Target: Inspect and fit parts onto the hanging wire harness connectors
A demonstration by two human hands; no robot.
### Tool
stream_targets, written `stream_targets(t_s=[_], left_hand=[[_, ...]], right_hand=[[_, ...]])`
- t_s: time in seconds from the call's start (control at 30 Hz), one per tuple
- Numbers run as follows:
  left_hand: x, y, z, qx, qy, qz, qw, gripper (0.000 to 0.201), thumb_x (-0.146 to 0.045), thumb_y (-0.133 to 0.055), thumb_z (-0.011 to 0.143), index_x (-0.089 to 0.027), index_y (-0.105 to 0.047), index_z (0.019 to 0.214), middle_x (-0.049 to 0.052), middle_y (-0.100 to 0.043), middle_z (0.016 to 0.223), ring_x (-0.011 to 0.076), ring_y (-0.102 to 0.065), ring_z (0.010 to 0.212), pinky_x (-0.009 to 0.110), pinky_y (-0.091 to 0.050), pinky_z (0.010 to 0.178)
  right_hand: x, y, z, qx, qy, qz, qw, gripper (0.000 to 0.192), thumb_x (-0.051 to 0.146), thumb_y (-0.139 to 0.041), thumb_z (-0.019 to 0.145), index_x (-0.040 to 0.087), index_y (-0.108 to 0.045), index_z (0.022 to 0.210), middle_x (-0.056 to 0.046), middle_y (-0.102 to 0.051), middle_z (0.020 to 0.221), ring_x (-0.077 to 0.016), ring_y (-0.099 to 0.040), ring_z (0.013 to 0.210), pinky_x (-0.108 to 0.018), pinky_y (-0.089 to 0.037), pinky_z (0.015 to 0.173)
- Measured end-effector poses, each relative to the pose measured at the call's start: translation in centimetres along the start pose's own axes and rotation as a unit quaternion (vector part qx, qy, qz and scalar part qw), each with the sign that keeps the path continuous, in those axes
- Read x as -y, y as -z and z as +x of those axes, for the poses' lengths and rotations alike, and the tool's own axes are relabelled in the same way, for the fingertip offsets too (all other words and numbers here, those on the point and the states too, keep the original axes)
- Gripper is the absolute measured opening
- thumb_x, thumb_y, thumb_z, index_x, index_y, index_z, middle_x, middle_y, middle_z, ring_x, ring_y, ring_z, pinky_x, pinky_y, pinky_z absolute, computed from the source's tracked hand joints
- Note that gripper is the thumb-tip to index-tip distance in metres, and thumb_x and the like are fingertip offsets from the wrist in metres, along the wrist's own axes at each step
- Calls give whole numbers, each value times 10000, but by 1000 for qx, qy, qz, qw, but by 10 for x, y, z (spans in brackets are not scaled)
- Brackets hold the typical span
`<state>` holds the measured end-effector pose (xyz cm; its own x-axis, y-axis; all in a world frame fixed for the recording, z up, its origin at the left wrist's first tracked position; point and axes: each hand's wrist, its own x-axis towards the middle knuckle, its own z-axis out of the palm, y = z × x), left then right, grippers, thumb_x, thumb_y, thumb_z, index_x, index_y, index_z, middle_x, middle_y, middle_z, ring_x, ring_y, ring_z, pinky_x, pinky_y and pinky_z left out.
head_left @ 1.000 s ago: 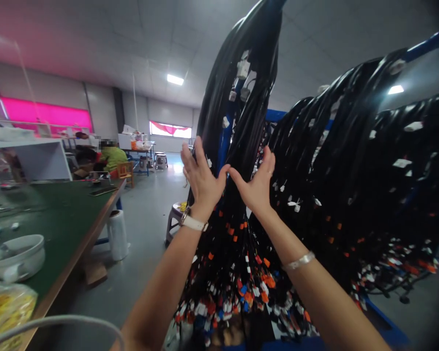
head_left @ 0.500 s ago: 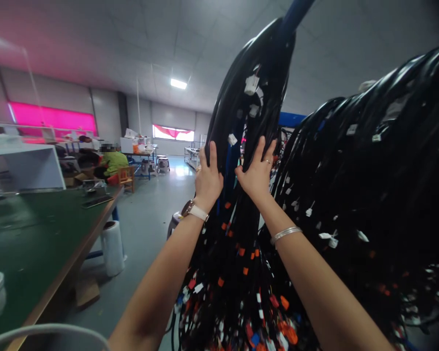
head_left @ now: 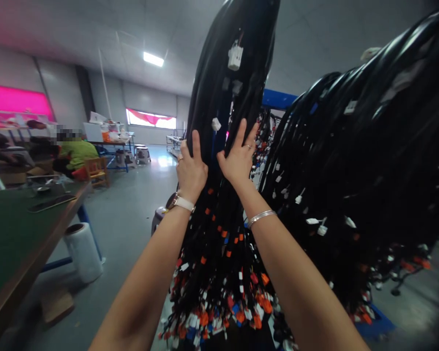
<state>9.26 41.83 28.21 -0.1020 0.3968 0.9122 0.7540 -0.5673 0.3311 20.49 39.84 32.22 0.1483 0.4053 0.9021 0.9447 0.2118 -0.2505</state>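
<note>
A thick bundle of black wire harnesses (head_left: 219, 73) hangs in front of me, with white connectors along it and many orange, white, red and blue connectors at its lower ends. My left hand (head_left: 192, 168) is against the left side of the bundle, fingers pointing up and partly round it. On the right strand of the same bundle lies my right hand (head_left: 238, 155), its thumb apart from the fingers, clasping the strand. The palms and some fingertips are hidden against the cables. A watch is on my left wrist, bangles on my right.
More hanging harnesses (head_left: 336, 170) fill the right side, close to my right arm. A blue beam (head_left: 280, 99) runs behind. At left stand a green-topped table (head_left: 18, 234) and a film roll (head_left: 82, 251). A person in green (head_left: 76, 153) sits farther back near a wooden chair (head_left: 97, 171).
The view has turned to the right and tilted slightly, so the bundle and both hands sit farther left and higher. Both hands keep their place on the bundle.
</note>
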Motion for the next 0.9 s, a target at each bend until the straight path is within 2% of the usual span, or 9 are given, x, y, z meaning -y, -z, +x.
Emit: stream_targets(t_s=[0.1,0.2,0.3,0.4,0.47,0.53,0.63,0.73,0.9], left_hand=[[-1,9,-4,15,-4,7,1000,707,-264,-441,858,-190,-82,1463,171,-203,1476,387,-388,1236,550,-369,994],[-3,16,-4,32,1,29,999,729,-248,-450,843,-199,-70,1463,177,-212,1472,385,-406,1221,551,-386,980],[-6,20,-5,52,8,60,997,788,-175,-465,803,-213,-37,1464,183,-231,1462,389,-412,1212,549,-412,952],[-10,22,-8,60,15,65,996,838,-146,-479,773,-214,-10,1464,177,-213,1467,389,-390,1231,547,-407,962],[-11,22,-9,58,17,62,996,856,-149,-488,765,-213,3,1464,171,-196,1475,388,-367,1251,550,-401,971],[-12,22,-10,55,14,65,996,859,-147,-486,762,-205,4,1464,175,-197,1476,390,-350,1264,552,-399,972],[-12,22,-11,49,6,79,996,849,-139,-481,759,-180,-13,1466,189,-214,1470,391,-349,1265,546,-396,975],[-14,23,-12,44,4,89,995,841,-150,-481,765,-162,-18,1466,186,-217,1473,383,-369,1253,524,-404,980],[-20,28,-17,43,-9,94,995,801,-198,-462,810,-131,1,1460,154,-213,1477,355,-384,1246,487,-394,992]], right_hand=[[-15,26,-23,50,59,-58,995,775,407,-404,854,183,38,1451,-153,-3,1535,-351,-154,1371,-558,-280,1020],[-63,71,-57,61,203,-123,969,639,343,-442,844,248,-190,1423,-115,-173,1518,-335,-142,1378,-596,-194,1039],[-134,135,-79,-49,294,-162,941,523,208,-511,787,321,-411,1288,-53,-273,1468,-312,-242,1346,-593,-120,1058],[-207,196,-74,-218,121,-179,952,649,249,-638,684,181,-396,1283,-179,-246,1435,-373,-205,1336,-573,-164,1053],[-247,220,-64,-262,-38,-141,954,831,328,-722,627,112,-313,1317,-240,-281,1388,-374,-248,1311,-528,-185,1065],[-277,225,-59,-203,-153,-87,963,975,397,-794,526,103,-302,1315,-236,-360,1342,-351,-350,1256,-470,-267,1045],[-302,208,-74,-58,-299,21,952,622,436,-732,584,166,-517,1102,-120,-601,1032,-283,-591,928,-418,-477,820],[-308,186,-100,-76,-327,-9,942,515,358,-703,575,152,-544,1020,-74,-610,845,-281,-599,820,-449,-479,775],[-305,176,-121,-109,-318,-43,941,523,308,-663,567,151,-514,1043,-55,-595,831,-263,-591,807,-429,-472,775]])
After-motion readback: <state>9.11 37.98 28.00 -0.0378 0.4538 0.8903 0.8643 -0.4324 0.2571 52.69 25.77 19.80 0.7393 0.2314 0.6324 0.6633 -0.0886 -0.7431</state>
